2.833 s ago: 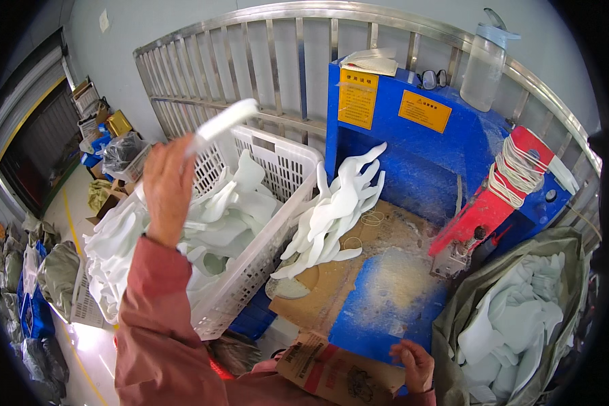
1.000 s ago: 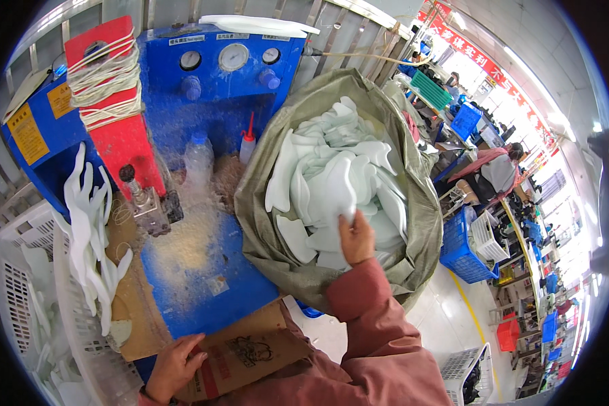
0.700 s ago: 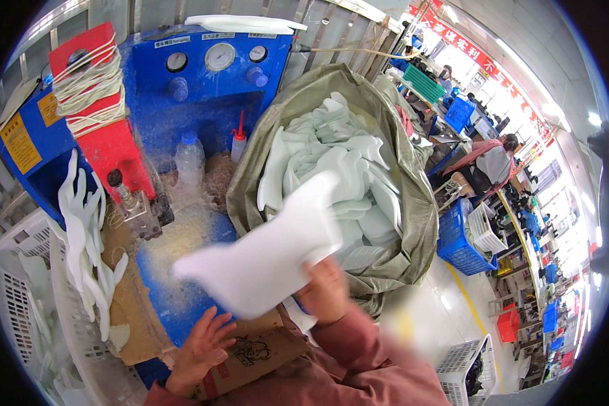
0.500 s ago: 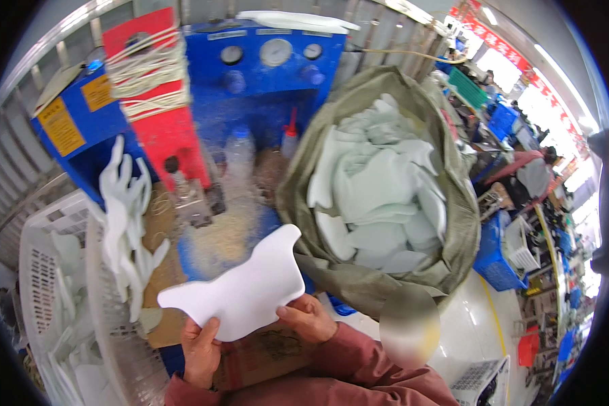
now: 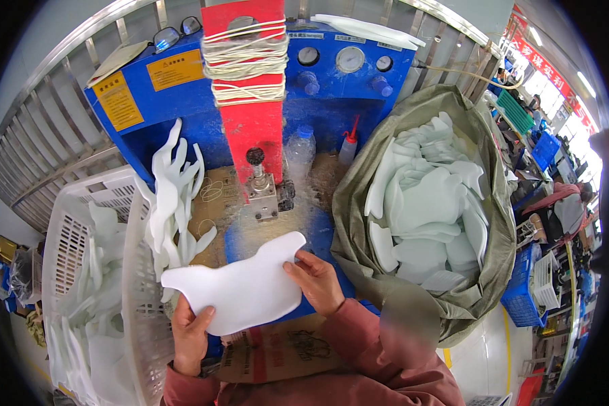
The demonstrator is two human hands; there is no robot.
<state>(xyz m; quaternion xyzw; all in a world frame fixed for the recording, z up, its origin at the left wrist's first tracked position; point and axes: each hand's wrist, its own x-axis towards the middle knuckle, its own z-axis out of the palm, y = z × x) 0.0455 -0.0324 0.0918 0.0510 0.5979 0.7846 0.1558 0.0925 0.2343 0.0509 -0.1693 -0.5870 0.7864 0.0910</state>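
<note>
White pad (image 5: 243,289) has left the sack and is now between two hands

Since the right hand (image 5: 320,285) reached into the green sack (image 5: 348,223), one wavy-edged pad has come out and swung across to the front of the blue machine (image 5: 355,84). Now the left hand (image 5: 191,331) pinches its lower left edge, thumb on top, while the right hand pinches its right edge. That two-sided hold appears to steady the pad, face up, apart from the other pads (image 5: 426,203) in the sack. It sits nearer the person than the metal head (image 5: 262,201) on the red arm (image 5: 254,128); whether it touches the surface beneath cannot be told.
</note>
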